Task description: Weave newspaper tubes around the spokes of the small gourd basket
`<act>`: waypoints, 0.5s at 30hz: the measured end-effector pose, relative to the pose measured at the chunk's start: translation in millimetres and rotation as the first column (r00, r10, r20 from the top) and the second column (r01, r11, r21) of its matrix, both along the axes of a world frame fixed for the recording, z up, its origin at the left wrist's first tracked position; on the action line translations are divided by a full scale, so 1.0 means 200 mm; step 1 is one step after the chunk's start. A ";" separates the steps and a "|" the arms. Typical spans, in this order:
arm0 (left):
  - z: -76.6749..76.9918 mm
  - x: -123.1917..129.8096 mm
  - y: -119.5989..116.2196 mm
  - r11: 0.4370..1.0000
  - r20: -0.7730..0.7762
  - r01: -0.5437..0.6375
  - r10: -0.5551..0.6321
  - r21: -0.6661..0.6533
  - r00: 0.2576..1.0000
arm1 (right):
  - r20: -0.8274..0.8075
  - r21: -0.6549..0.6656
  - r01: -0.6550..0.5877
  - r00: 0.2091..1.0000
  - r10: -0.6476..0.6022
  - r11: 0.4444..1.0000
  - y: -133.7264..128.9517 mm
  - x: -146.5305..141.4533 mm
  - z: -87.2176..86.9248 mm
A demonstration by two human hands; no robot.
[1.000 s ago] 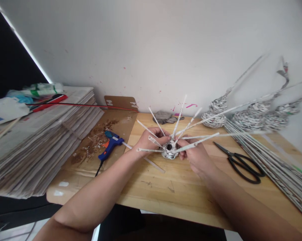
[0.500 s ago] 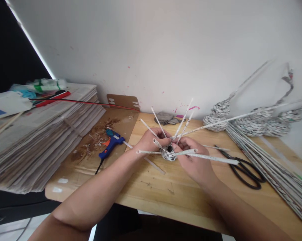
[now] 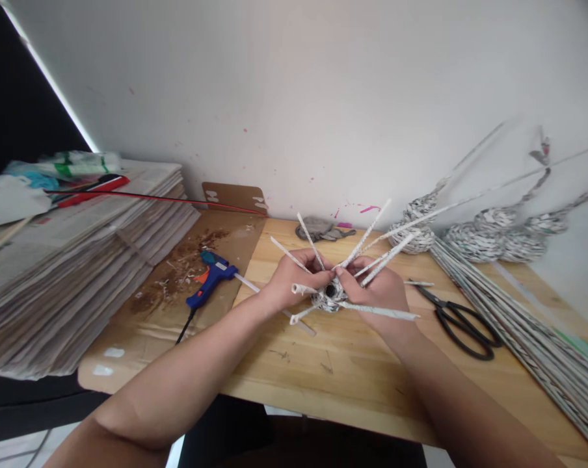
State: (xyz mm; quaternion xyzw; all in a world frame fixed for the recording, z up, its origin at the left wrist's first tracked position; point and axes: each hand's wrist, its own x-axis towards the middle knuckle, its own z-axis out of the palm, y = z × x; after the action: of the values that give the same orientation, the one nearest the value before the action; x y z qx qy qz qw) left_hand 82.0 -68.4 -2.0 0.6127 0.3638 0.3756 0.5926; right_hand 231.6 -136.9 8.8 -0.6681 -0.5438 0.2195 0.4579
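Observation:
A small woven newspaper piece (image 3: 327, 301) with a dark round hole in its middle is held just above the wooden table. Several rolled paper tubes (image 3: 394, 312) stick out from it in all directions. My left hand (image 3: 296, 278) grips its left side, thumb near the hole. My right hand (image 3: 376, 289) pinches at the upper right rim, thumb and fingers closed around the base of the tubes. One long paper tube (image 3: 423, 216) runs from the right hand up toward the wall. The fingers behind the piece are partly hidden.
Black-handled scissors (image 3: 462, 323) and a bundle of paper tubes (image 3: 513, 344) lie at right. Gourd-shaped woven pieces (image 3: 474, 240) stand by the wall. A blue glue gun (image 3: 211, 279) rests on cardboard at left, beside stacked newspapers (image 3: 93, 260). A grey glove (image 3: 318, 229) lies behind.
The woven piece has been turned between my hands, so its tubes point in different directions. The long tube now slopes up more steeply. The view has shifted slightly to the right.

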 end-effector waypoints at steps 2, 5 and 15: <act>-0.01 0.00 0.00 1.000 0.025 0.016 -0.016 -0.007 1.000 | -0.059 0.001 -0.016 0.998 0.016 1.000 -0.01 -0.01 0.01; 0.00 0.00 0.00 1.000 0.035 0.018 -0.018 -0.006 0.999 | -0.078 0.043 0.021 0.997 -0.017 0.999 -0.02 -0.02 0.02; -0.03 0.00 0.00 0.999 0.066 0.006 -0.009 0.044 0.998 | -0.525 -0.052 0.027 0.850 -0.051 0.998 0.05 0.00 -0.04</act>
State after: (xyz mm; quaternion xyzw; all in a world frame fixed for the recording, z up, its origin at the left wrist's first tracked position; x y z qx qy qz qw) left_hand 82.1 -67.6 -7.5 0.6143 0.3333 0.4012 0.5921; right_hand 231.6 -126.9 1.7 -0.6032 -0.3795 0.3962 0.5789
